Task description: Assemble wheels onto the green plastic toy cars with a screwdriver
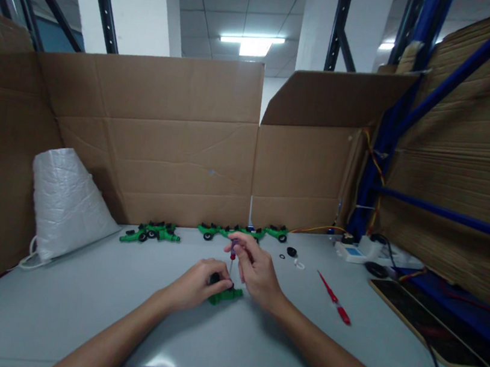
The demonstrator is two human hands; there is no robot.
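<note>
My left hand (195,284) is closed on a small green toy vehicle (226,296) with black parts, holding it down at the middle of the table. Above it, my right hand (259,269) pinches the handle of a small screwdriver (233,255). The screwdriver stands nearly upright, its thin shaft pointing down at the toy's top. Fingers of the left hand hide the tip's exact contact and part of the toy.
Several green toy vehicles stand in groups (151,233) (220,230) along the back. A black round piece (291,252), a white ring piece (299,264) and a slim red tool (334,298) lie at right. A white bag (67,201), power strip (365,251) and cardboard walls (176,155) surround the table.
</note>
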